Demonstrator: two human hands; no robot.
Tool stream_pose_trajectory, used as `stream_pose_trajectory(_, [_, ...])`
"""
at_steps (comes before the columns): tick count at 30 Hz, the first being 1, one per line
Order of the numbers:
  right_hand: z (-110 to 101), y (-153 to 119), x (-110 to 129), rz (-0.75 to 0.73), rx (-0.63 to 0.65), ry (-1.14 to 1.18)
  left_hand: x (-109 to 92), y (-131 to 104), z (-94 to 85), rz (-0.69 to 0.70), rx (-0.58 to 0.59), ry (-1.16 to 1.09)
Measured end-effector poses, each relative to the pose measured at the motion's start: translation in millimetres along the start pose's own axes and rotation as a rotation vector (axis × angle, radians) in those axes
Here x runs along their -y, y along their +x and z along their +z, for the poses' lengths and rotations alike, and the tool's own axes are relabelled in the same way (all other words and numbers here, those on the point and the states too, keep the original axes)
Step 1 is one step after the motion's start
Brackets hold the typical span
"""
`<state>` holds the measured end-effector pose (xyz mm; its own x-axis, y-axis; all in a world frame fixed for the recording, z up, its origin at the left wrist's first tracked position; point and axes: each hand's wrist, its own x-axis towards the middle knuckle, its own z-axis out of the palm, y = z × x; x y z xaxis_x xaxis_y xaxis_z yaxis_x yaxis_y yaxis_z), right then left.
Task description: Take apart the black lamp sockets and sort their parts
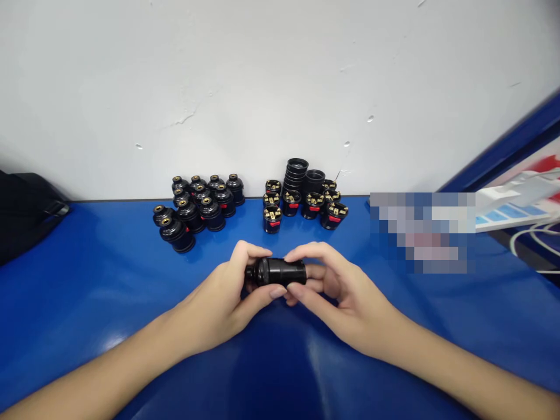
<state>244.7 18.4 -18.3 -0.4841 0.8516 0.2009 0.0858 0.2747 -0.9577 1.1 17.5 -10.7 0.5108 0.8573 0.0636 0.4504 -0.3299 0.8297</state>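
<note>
A glossy black cylindrical socket (280, 270) lies sideways between my two hands, above the blue table. Around its narrower left end, my left hand (238, 294) is closed, thumb along the near side. My right hand (336, 291) grips the wider right end with thumb and fingers. Beyond them stand several assembled black sockets (212, 213) with brass-coloured tops, grouped at the left. To their right are several black cores (272, 219) with brass contacts and red parts, beside a stack of black threaded rings (296, 174).
The blue table (109, 280) meets a white wall (262, 87) at the back. A black bag (26, 216) sits at the left edge. At the right are a blurred-out patch, a white and blue item (507, 216) and white cables (531, 236).
</note>
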Motion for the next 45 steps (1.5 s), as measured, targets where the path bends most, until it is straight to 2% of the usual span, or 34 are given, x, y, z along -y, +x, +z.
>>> stream_pose_trajectory(2, [0.1,-1.1,-0.8,-0.124,-0.041,-0.063,0.0,0.0,0.4,0.001,-0.02,0.007])
stream_pose_trajectory(4, [-0.6,-1.5,-0.4,-0.149,-0.038,-0.103,1.2,0.0,1.0,0.02,-0.035,0.03])
stream_pose_trajectory(8, [-2.8,-0.1,0.7,0.057,0.039,-0.04,4.0,0.4,2.3,0.063,-0.046,0.038])
stream_pose_trajectory(10, [-3.7,0.3,0.4,0.095,0.068,-0.029,3.3,1.0,2.0,0.059,-0.045,0.035])
stream_pose_trajectory(13, [-4.9,-0.3,0.2,-0.056,0.025,-0.089,-1.2,1.8,-0.7,0.04,-0.013,0.008])
stream_pose_trajectory(17, [-6.5,-0.4,1.8,-0.312,-0.052,-0.325,-7.6,2.1,-5.5,0.018,0.039,0.003])
stream_pose_trajectory(22, [-7.7,0.5,2.7,-0.42,-0.11,-0.466,-6.3,2.0,-5.4,0.009,0.034,-0.017])
stream_pose_trajectory(28, [-11.7,4.1,3.3,-0.317,-0.177,-0.498,1.9,2.1,0.6,0.122,-0.095,-0.077])
stream_pose_trajectory(33, [-15.9,6.3,-9.5,-0.198,-0.25,-0.529,4.9,1.5,2.9,0.104,-0.14,-0.102])
stream_pose_trajectory(38, [-14.0,5.2,-21.8,-0.117,-0.315,-0.446,5.2,2.8,3.0,0.103,-0.17,-0.082])
stream_pose_trajectory(43, [-15.5,6.1,-17.8,-0.11,-0.199,-0.631,3.0,4.2,0.0,0.093,-0.176,-0.048])
stream_pose_trajectory(45, [-16.0,5.9,-16.5,-0.145,-0.194,-0.71,2.3,4.8,-1.5,0.086,-0.184,-0.037])
